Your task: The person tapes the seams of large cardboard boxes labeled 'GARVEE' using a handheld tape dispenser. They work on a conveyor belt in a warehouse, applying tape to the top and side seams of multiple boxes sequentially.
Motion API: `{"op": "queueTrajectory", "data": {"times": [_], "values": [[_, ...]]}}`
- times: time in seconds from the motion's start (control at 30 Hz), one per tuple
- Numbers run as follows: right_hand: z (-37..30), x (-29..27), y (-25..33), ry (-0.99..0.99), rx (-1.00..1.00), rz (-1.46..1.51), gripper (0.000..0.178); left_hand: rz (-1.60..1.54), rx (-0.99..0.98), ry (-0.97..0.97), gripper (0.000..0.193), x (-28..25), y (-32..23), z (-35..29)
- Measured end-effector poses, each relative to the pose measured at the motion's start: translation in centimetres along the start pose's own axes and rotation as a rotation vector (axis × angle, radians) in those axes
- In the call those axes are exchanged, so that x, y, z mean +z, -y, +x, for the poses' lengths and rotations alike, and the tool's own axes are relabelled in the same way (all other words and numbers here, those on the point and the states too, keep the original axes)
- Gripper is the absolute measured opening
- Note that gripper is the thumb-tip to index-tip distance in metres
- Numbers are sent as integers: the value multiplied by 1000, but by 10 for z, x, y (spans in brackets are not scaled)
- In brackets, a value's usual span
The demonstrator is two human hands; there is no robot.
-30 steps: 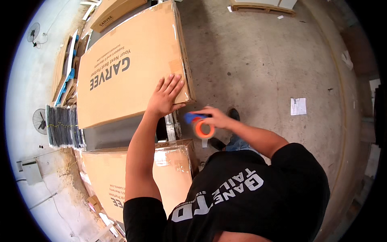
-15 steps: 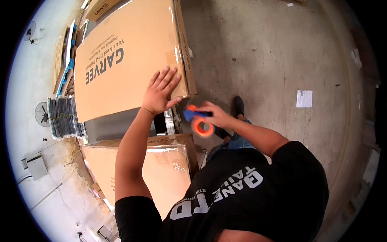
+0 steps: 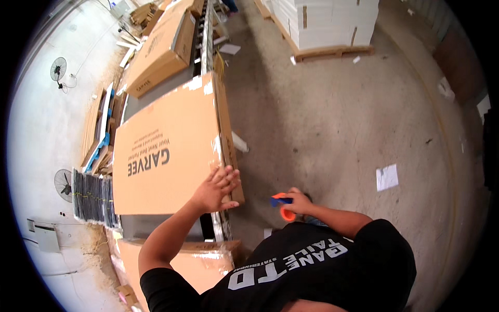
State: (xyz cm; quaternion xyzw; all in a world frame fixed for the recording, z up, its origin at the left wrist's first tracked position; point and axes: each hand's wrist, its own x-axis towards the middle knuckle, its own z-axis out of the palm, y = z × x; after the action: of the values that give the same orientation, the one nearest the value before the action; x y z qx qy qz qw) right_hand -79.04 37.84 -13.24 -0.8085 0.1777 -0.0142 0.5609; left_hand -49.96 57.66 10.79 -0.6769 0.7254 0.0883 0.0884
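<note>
A large flat brown carton (image 3: 171, 125) with dark print and clear tape along its right edge lies on the conveyor line. My left hand (image 3: 215, 187) rests flat on its near right corner, fingers stretched out. To the right, over the floor, my right hand (image 3: 299, 202) grips a blue and orange tape dispenser (image 3: 280, 199) with an orange tape roll hanging below it. The dispenser is apart from the carton. Part of my right hand's grip is hidden behind the tool.
Another carton (image 3: 213, 260) lies nearer me, and further cartons (image 3: 161, 52) sit farther along the conveyor (image 3: 205, 41). White stacked goods (image 3: 325, 23) stand on a wooden pallet (image 3: 332, 51) at the far right. A paper sheet (image 3: 386, 177) lies on the floor. Dark bundled sheets (image 3: 93, 200) stand at left.
The view has tilted up, showing more of the conveyor and the pallet. My left hand stays on the carton's corner. My right hand still holds the dispenser, now farther from the carton.
</note>
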Motion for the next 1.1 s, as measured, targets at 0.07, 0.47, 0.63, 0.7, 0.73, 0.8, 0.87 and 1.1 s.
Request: {"op": "queueTrajectory", "data": {"times": [0.07, 0.47, 0.63, 0.7, 0.73, 0.8, 0.87, 1.1], "values": [[-7, -56, -50, -183, 43, -87, 49, -4, 13, 41, 84, -14, 11, 46], [100, -203, -86, -246, 264, 182, 46, 331, -517, 186, 91, -9, 225, 210], [153, -227, -93, -326, 168, -86, 45, 197, -497, 86, 86, -7, 344, 270], [164, -256, -137, -325, 213, -177, 46, -79, -455, -47, 80, -15, 406, 292], [164, -273, -118, -372, 361, -62, 47, -290, -530, -135, 72, -19, 422, 295], [168, -305, -153, -574, 594, 19, 49, -453, -516, -310, 64, -31, 458, 307], [189, -330, -165, -639, 638, 65, 48, -334, -474, -443, 57, -65, 494, 301], [287, -391, -218, -849, 934, -85, 49, -317, -647, -811, 47, -111, 632, 334]]}}
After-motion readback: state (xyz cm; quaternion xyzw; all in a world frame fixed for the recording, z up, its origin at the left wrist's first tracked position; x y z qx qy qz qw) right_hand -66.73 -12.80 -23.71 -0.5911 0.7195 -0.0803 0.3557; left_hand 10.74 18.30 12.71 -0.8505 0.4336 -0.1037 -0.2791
